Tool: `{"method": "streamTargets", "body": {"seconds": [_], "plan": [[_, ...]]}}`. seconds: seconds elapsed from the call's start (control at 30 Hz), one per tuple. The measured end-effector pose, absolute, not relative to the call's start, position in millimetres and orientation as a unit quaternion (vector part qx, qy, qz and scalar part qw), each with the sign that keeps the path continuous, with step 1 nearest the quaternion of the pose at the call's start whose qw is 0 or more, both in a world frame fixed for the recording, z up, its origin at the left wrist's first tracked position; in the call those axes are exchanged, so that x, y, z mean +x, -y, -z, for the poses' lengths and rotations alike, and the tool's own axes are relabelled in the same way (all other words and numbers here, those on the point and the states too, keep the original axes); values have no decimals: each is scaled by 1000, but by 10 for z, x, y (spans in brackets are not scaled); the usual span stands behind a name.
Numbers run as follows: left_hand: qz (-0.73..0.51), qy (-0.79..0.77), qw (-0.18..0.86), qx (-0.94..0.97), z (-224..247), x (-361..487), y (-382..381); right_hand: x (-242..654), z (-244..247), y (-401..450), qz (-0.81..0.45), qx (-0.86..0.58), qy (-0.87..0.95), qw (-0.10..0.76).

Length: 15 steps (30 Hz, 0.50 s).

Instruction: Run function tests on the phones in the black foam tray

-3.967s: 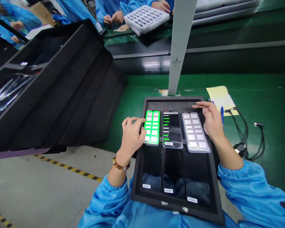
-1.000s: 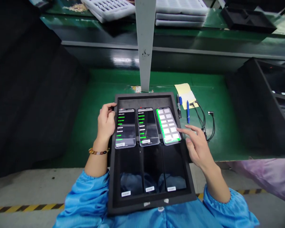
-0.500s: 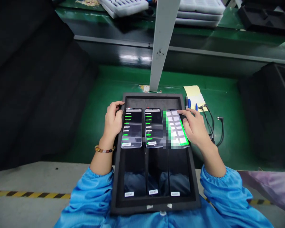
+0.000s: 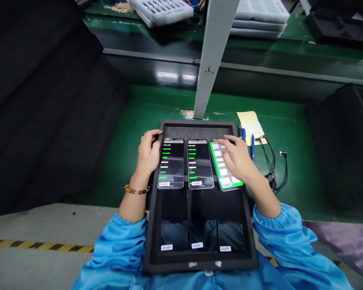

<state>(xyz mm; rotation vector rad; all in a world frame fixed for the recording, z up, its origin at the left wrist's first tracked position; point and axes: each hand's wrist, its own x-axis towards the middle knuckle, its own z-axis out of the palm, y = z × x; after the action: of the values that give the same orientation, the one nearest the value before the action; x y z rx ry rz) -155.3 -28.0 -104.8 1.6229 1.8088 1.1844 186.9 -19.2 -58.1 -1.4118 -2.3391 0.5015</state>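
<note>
Head view: right hand (image 4: 238, 159) hides part of the green-edged phone (image 4: 221, 168)

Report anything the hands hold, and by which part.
The left hand touches the black tray near its far left corner; whether it grips is unclear. The right hand apparently holds nothing, spread over the green-edged phone.

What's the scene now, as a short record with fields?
Left hand: at the upper left rim of the black rectangular tray
Right hand: over the upper part of the green-bordered, white-gridded phone
Also lit: two slim black phones showing green and white text
Lower row: three dark glossy rectangular devices with white labels
Right of tray: yellow paper, slim blue pen, thin black cables
</note>
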Motion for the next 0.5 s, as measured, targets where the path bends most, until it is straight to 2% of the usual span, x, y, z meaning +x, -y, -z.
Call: {"method": "streamTargets", "body": {"seconds": [0.27, 0.5], "plan": [[-423, -659, 210, 586, 1054, -1551, 278, 1870, 580, 207, -202, -482, 836, 169], [-424, -655, 211, 588, 1064, -1558, 275, 2040, 599, 165, -157, -536, 809, 182]]}}
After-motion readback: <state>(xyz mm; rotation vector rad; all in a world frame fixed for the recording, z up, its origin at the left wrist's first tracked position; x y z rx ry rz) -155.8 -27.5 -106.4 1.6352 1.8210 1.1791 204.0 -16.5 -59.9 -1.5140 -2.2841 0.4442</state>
